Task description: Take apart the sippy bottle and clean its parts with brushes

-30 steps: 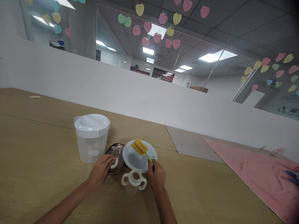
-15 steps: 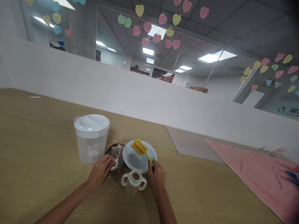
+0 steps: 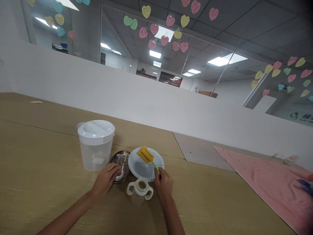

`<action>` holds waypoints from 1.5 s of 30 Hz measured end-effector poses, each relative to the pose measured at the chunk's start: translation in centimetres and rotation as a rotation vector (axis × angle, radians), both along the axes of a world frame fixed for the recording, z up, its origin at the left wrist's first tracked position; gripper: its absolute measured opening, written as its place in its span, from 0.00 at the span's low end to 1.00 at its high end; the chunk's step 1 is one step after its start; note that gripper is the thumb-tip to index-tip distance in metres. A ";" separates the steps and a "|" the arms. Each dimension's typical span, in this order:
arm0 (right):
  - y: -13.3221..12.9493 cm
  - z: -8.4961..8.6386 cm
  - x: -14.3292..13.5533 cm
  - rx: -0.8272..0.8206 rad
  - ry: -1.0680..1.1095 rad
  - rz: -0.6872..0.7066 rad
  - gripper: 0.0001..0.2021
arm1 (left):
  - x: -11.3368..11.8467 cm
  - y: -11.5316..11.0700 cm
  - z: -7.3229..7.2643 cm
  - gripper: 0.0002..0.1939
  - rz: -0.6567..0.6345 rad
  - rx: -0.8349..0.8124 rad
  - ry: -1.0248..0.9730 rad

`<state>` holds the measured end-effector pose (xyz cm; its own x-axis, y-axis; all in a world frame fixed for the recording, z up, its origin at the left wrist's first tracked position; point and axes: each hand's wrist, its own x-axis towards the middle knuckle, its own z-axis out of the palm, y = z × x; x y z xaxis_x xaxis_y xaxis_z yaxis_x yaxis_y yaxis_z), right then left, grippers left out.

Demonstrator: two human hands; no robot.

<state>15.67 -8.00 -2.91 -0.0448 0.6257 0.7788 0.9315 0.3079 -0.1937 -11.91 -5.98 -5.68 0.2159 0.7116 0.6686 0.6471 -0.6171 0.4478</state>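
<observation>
My right hand [image 3: 164,185] is closed round the green handle of a bottle brush with a yellow sponge head [image 3: 145,154]. The sponge head is over a white plate [image 3: 160,160]. My left hand [image 3: 105,179] reaches to a round metal dish [image 3: 126,167], with its fingers closed at the edge of a white ring-shaped part [image 3: 119,177]. A clear piece [image 3: 119,159] lies in the dish beyond that ring. Between my hands a baby bottle with two white handles [image 3: 140,190] stands upright without a cap, touched by neither hand.
A translucent jug with a white lid [image 3: 96,143] stands behind my left hand. At the right lies a pink cloth [image 3: 266,173], with a blue-tipped object [image 3: 305,186] at the picture's edge. A low white wall [image 3: 146,101] runs along the back of the table [image 3: 210,195].
</observation>
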 end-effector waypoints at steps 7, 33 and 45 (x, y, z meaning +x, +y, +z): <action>0.0 0.0 0.0 0.010 -0.020 -0.011 0.23 | -0.5 -0.3 0.2 0.17 -0.079 0.066 -0.016; 0.0 -0.4 0.1 -0.034 0.017 -0.021 0.22 | 2.9 -4.0 2.2 0.20 -0.094 -0.177 -0.282; -3.5 1.5 -1.0 -0.092 0.438 -0.110 0.27 | 7.4 -7.6 1.6 0.29 -0.262 -0.426 -0.269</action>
